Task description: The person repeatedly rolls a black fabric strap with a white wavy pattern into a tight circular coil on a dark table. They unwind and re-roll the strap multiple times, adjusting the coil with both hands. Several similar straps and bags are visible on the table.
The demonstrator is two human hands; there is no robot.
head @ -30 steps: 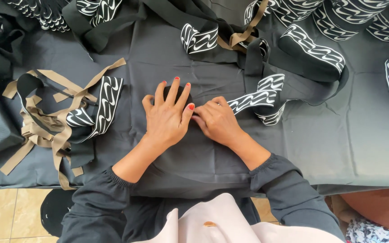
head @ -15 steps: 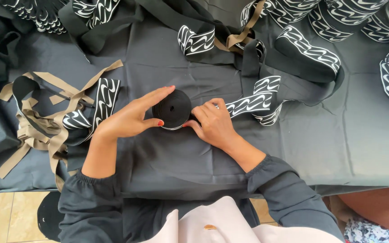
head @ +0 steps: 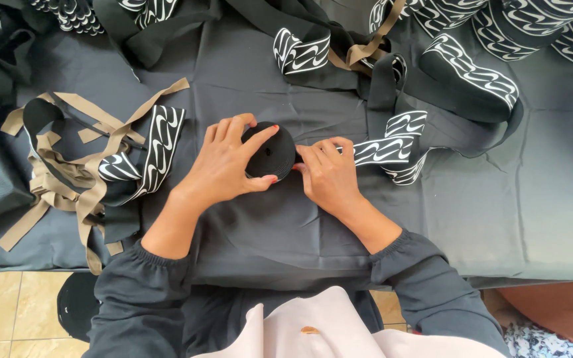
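Her left hand (head: pixel 223 166) grips a black tape roll (head: pixel 272 151), half hiding it, while the right hand (head: pixel 326 174) pinches its edge.

Left hand (head: pixel 228 164) gripping black elastic roll (head: pixel 271 152), right hand (head: pixel 326 174) touching its edge, patterned band (head: pixel 382 150) beside, dark cloth-covered table (head: pixel 538 199)

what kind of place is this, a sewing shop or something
Probably a small sewing or garment workshop. The table is draped in dark fabric, strewn with patterned black-and-white straps and tan webbing, while the left hand and right hand handle a black tape roll.
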